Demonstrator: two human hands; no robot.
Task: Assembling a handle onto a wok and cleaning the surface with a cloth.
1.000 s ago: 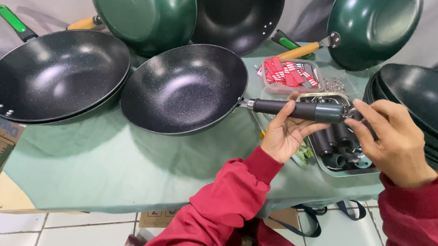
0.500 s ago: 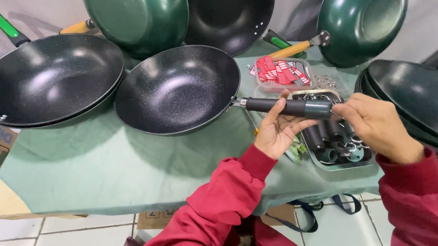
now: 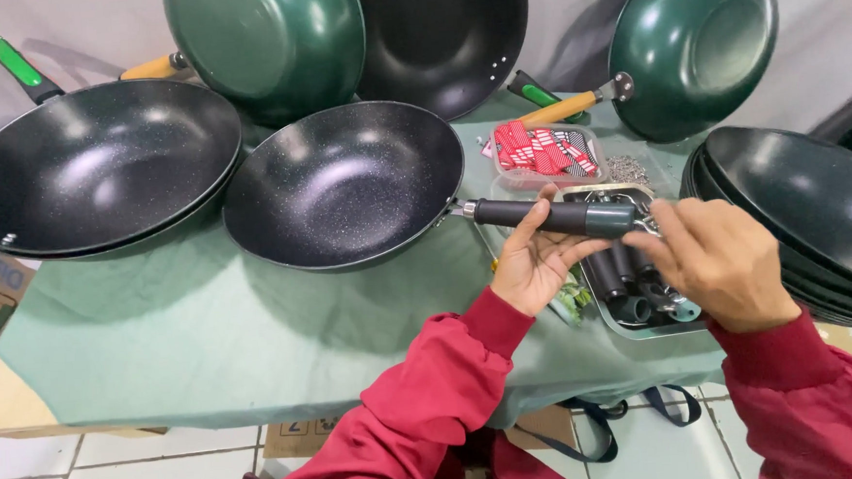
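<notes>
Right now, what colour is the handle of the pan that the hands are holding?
Dark grey to black, with a greyish end cap: the handle, best seen in the head view.
</notes>
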